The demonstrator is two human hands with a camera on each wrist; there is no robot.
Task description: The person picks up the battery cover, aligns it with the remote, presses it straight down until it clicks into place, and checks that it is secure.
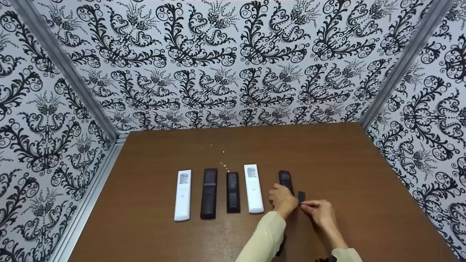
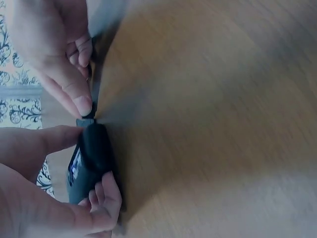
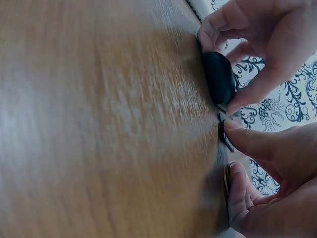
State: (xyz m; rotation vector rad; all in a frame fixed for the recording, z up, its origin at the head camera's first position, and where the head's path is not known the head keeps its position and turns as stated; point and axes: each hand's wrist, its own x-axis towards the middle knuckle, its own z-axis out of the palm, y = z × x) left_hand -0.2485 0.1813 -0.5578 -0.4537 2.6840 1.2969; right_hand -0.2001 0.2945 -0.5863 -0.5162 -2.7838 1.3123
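My left hand (image 1: 283, 198) grips the near end of a black remote control (image 1: 285, 178) that lies on the table, its thumb and fingers on opposite sides. In the left wrist view the remote (image 2: 96, 153) shows a rounded end and a pale label patch. Just to its right is a small flat black battery cover (image 1: 301, 196). At the cover's near edge, my right hand (image 1: 322, 214) pinches it between thumb and fingertip. The right wrist view shows the thin cover (image 3: 225, 136) close to the remote's end (image 3: 219, 82); its underside is hidden.
Left of my hands several remotes lie in a row, backs up: a white remote (image 1: 253, 189), a short black remote (image 1: 233, 192), a longer black remote (image 1: 208, 193) and another white remote (image 1: 182, 195). Patterned walls (image 1: 233, 65) border the brown table (image 1: 164, 149).
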